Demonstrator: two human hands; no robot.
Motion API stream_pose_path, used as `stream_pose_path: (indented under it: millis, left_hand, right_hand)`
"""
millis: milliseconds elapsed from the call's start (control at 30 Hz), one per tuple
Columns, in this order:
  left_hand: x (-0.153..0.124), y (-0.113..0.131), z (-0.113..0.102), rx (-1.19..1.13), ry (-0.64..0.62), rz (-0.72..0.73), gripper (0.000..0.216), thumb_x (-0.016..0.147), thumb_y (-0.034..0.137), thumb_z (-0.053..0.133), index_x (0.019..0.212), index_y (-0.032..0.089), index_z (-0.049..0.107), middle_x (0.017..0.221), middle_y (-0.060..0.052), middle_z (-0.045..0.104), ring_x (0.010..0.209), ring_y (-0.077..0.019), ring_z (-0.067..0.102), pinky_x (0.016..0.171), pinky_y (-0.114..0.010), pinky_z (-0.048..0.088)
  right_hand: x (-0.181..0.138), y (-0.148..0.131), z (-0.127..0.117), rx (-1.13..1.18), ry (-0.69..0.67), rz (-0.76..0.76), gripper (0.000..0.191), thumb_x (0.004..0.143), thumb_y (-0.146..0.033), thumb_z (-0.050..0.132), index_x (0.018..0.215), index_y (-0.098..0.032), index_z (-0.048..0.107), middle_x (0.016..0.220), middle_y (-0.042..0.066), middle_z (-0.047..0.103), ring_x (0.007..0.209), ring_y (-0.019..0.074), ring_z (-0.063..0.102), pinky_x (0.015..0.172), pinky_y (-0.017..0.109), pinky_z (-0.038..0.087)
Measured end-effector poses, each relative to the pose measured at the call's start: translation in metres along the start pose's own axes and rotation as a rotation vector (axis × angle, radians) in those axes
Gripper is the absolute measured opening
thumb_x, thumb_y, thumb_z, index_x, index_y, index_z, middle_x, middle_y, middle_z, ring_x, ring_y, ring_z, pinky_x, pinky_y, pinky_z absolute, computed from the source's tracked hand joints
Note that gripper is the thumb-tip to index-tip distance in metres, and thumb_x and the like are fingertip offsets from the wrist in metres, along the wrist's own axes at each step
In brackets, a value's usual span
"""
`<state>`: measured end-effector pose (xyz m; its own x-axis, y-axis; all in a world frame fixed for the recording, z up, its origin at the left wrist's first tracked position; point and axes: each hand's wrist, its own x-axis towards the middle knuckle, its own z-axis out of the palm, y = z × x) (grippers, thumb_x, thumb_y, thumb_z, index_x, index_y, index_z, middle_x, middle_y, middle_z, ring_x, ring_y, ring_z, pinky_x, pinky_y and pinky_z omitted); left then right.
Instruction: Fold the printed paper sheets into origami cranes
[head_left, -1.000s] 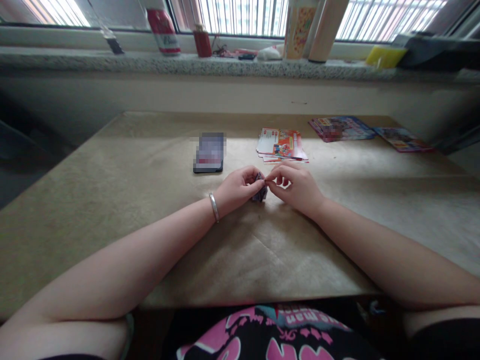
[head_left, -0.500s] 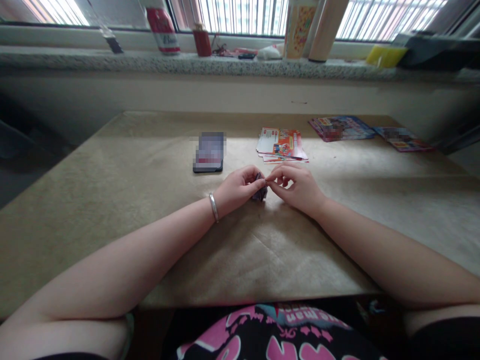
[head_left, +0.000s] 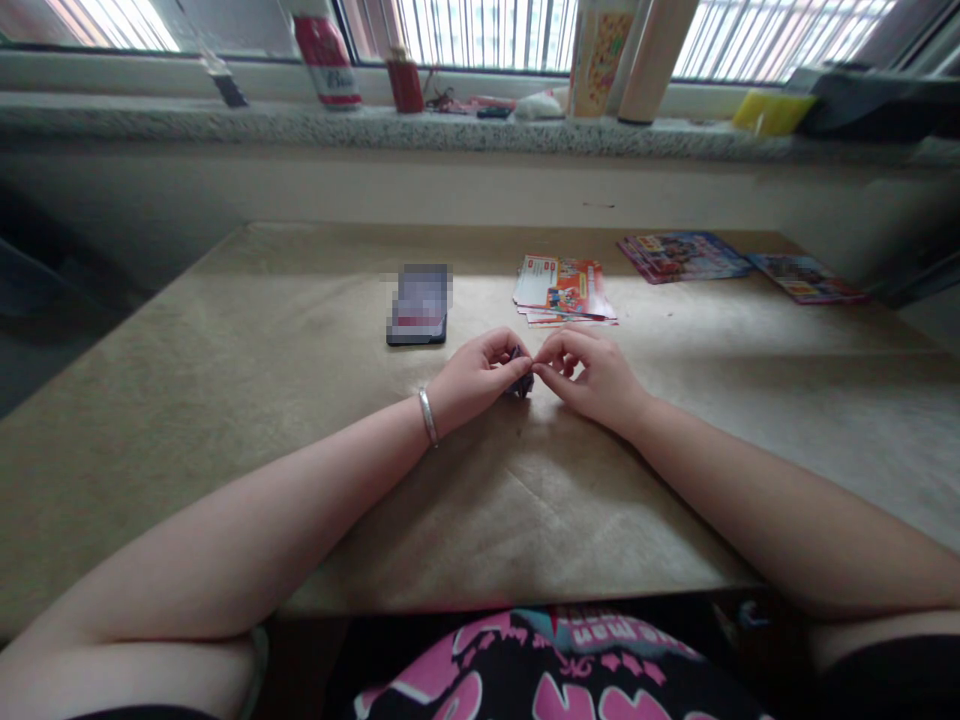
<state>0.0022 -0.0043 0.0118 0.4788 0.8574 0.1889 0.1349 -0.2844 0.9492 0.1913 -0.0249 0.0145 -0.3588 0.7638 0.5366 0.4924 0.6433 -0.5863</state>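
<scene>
A small dark folded paper piece point(head_left: 522, 384) sits between my two hands, low over the paper-covered table point(head_left: 225, 400). My left hand point(head_left: 474, 381), with a silver bangle on its wrist, pinches it from the left. My right hand point(head_left: 589, 376) pinches its top edge from the right, thumb and forefinger together. Most of the piece is hidden by my fingers.
A dark phone point(head_left: 418, 306) lies behind my left hand. A stack of orange and white leaflets point(head_left: 562, 290) lies behind my right hand, and two more printed sheets point(head_left: 681, 256) lie at the far right. Cans, a cup and clutter stand on the windowsill point(head_left: 450, 128).
The folded piece now shows less between my fingers, as the two hands have closed in slightly. Arms and everything on the table stay where they were.
</scene>
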Motion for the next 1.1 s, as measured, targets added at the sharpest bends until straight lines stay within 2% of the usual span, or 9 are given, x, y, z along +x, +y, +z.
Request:
stream_pose_path:
  millis: [367, 700, 1100]
  left_hand:
    - [-0.001, 0.001, 0.001, 0.026, 0.021, -0.011, 0.019, 0.080, 0.032, 0.064, 0.080, 0.014, 0.059, 0.073, -0.002, 0.061, 0.065, -0.0106, 0.057, 0.058, -0.020, 0.047]
    - [-0.002, 0.004, 0.004, 0.039, 0.037, 0.007, 0.019, 0.080, 0.032, 0.063, 0.080, 0.014, 0.057, 0.072, 0.000, 0.059, 0.061, -0.0089, 0.057, 0.055, -0.018, 0.045]
    - [-0.001, 0.006, 0.006, 0.048, 0.054, 0.016, 0.016, 0.079, 0.029, 0.062, 0.078, 0.014, 0.057, 0.069, 0.001, 0.057, 0.059, -0.0084, 0.054, 0.054, -0.019, 0.043]
  right_hand:
    - [0.001, 0.000, 0.003, 0.002, -0.009, 0.087, 0.006, 0.079, -0.021, 0.061, 0.074, -0.020, 0.058, 0.071, -0.001, 0.054, 0.063, 0.0110, 0.050, 0.056, 0.024, 0.044]
    - [0.000, -0.004, 0.015, 0.179, 0.060, 0.299, 0.009, 0.075, -0.025, 0.060, 0.069, -0.020, 0.054, 0.065, -0.002, 0.055, 0.059, 0.0109, 0.049, 0.054, 0.024, 0.042]
    - [0.001, -0.004, 0.017, 0.177, 0.065, 0.303, 0.008, 0.075, -0.024, 0.058, 0.070, -0.021, 0.052, 0.065, -0.003, 0.052, 0.060, 0.0113, 0.048, 0.053, 0.024, 0.039]
